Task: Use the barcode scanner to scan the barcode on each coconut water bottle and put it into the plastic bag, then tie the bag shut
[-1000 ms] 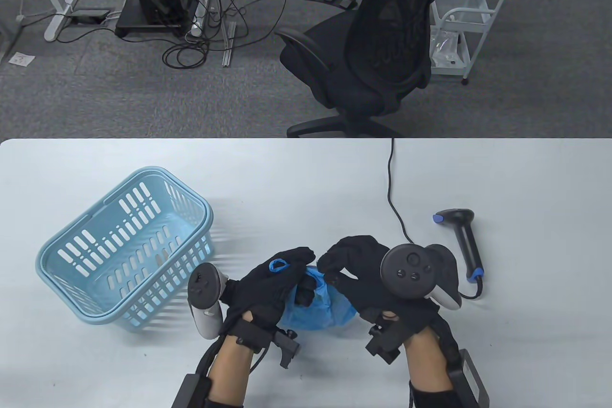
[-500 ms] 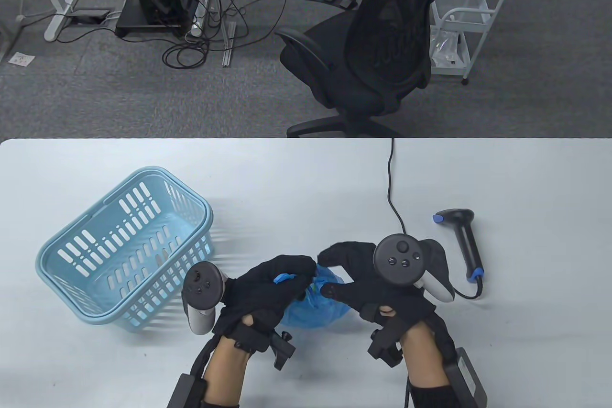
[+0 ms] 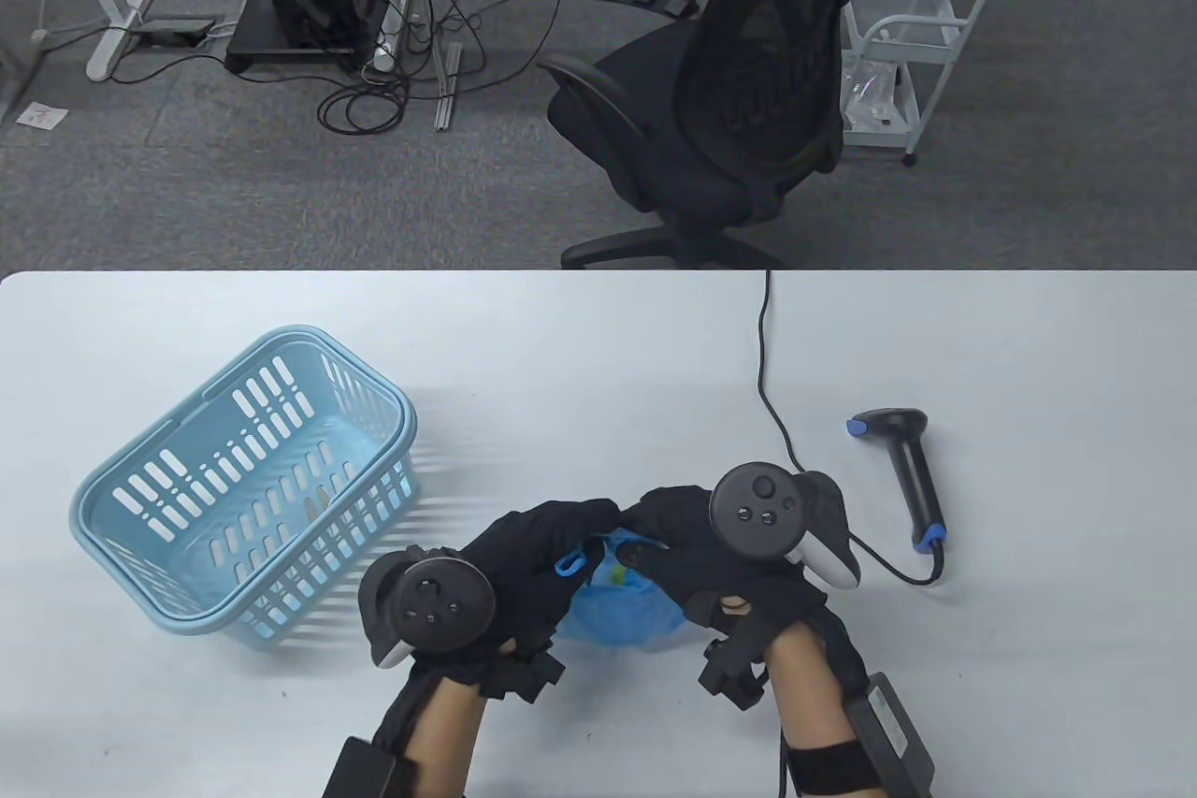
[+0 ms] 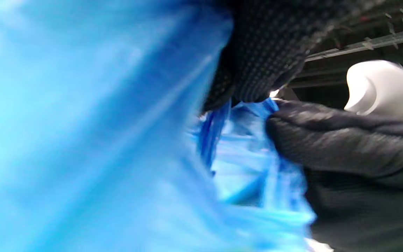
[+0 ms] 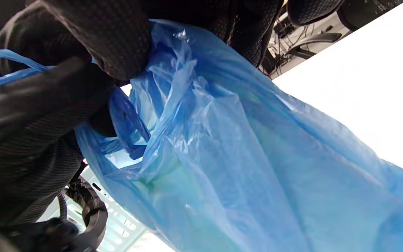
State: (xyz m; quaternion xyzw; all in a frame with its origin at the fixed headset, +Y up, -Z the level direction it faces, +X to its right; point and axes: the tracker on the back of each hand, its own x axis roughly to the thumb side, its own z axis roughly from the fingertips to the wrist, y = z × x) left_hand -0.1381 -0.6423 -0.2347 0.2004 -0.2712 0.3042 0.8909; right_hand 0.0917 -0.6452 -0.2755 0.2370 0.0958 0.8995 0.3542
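Observation:
A blue plastic bag [image 3: 622, 613] stands on the table near the front edge, full and bunched at its top. Something green shows through its mouth. My left hand [image 3: 542, 550] grips one bag handle, a blue loop [image 3: 568, 564] sticking out between its fingers. My right hand [image 3: 669, 536] pinches the other side of the bag's top [image 5: 166, 70]. Both hands meet above the bag. The left wrist view is filled by blurred blue plastic [image 4: 82, 140]. The bottles are hidden inside the bag. The black barcode scanner [image 3: 907, 471] lies on the table to the right of my right hand.
A light blue slotted basket [image 3: 243, 489] lies tilted on the table left of my left hand. The scanner's black cable [image 3: 769, 368] runs from the scanner over the table's far edge. A black office chair [image 3: 729, 115] stands beyond the table.
My left hand has rolled over so its tracker now faces up, and moved slightly nearer. The right hand drew left and closer over the bag top. The blue loop shifted lower.

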